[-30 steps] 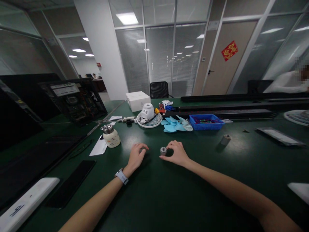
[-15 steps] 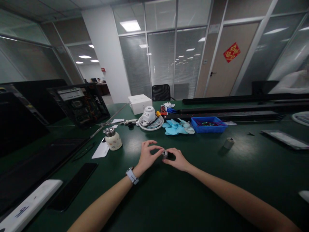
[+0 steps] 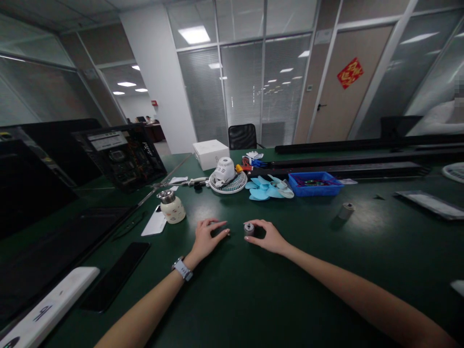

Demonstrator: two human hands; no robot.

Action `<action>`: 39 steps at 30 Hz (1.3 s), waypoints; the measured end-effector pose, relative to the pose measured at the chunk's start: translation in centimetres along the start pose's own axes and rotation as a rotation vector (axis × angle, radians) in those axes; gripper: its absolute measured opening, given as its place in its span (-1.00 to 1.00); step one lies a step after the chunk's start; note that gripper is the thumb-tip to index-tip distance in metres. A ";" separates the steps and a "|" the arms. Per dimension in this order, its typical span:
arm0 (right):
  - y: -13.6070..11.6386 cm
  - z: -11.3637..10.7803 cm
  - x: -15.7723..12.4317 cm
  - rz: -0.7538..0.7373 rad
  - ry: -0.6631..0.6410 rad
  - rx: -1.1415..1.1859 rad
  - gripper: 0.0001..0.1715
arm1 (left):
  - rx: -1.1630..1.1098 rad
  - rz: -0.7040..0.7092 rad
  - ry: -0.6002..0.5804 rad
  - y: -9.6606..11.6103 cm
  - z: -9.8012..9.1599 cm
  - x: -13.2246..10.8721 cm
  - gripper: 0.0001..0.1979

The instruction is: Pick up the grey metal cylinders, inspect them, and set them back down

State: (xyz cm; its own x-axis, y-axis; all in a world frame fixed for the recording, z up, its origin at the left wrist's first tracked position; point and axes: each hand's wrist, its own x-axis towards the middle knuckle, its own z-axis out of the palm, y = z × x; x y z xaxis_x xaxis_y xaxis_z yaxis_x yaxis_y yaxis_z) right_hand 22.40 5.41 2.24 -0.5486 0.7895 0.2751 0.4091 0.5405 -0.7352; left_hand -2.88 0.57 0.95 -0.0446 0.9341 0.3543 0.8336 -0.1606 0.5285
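Note:
A small silver cylindrical motor stands upright on the green table, a dark hole or hub showing on its top. My right hand grips it from the right, thumb in front and index finger behind. To the left of the motor, and apart from it, my left hand has its thumb and fingers spread. A tiny bright spot at the left thumb tip is too small to make out. Another metal cylinder, similar in look, stands further right on the table.
Light blue fan blades, a white fan housing on its grille and a blue tray of wires lie beyond my hands. At left are a cream bottle, a black phone and an opened computer case. A person sits far right.
My left hand has drawn away from the motor to the left, opening a gap. The right hand keeps its grip on the motor. The view has shifted slightly.

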 end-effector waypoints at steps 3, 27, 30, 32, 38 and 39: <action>0.5 -1.3 -0.4 0.024 0.069 0.022 -0.49 | -0.083 -0.060 0.063 0.1 -0.2 0.1 -0.66; 2.3 -8.8 -6.1 -0.126 0.307 -0.493 -0.52 | -0.090 -0.090 0.053 0.4 -0.5 0.4 -0.68; -0.8 -2.7 -1.4 -0.068 -0.085 -0.212 -0.43 | -0.089 -0.076 0.048 0.3 -0.5 0.4 -0.68; -1.7 0.7 1.2 -0.073 -0.152 -0.192 -0.39 | -0.080 -0.072 0.041 0.3 -0.5 0.4 -0.68; -1.9 5.3 4.0 -0.138 -0.105 -0.286 -0.68 | -0.052 -0.061 0.033 0.4 -0.5 0.3 -0.68; -1.8 4.9 3.7 -0.134 -0.102 -0.278 -0.71 | -0.046 -0.060 0.031 0.5 -0.5 0.3 -0.68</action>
State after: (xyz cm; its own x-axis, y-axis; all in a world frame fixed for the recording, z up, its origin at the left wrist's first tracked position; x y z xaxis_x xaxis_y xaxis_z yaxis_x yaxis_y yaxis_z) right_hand 16.05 5.90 1.53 -0.6753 0.6806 0.2843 0.5043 0.7073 -0.4954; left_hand -2.75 0.59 1.67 -0.1116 0.9323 0.3440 0.8026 -0.1196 0.5845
